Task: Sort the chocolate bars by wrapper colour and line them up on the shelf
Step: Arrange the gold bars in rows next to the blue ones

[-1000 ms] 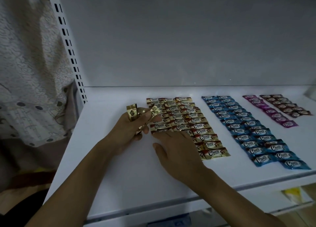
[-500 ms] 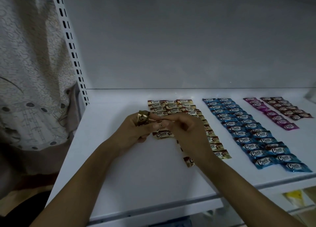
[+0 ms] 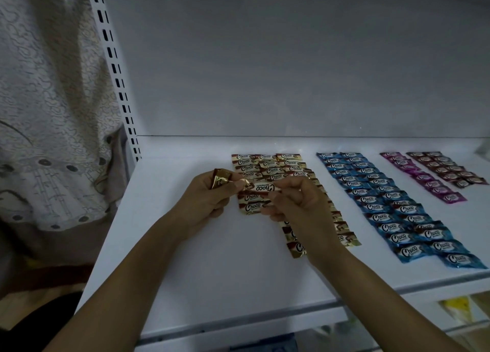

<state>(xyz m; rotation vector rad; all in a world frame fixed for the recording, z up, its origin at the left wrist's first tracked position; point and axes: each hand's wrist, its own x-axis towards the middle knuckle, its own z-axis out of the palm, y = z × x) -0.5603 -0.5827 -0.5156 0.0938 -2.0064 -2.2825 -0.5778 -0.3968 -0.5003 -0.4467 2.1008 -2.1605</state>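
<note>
Jointly, left hand [image 3: 208, 196], right hand [image 3: 301, 204] pinching gold bar [image 3: 262, 188]

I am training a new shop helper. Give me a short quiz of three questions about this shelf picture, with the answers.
1. Which colour is the wrapper of the bar that the right hand pinches by one end? A blue, B gold, C pink.
2. True or false: the pink bars lie to the left of the blue bars.
3. Fill the gap: the spare gold bars are gripped in the ___ hand.

Key
1. B.
2. False: the pink bars lie to the right of the blue bars.
3. Left: the left hand holds them.
</note>
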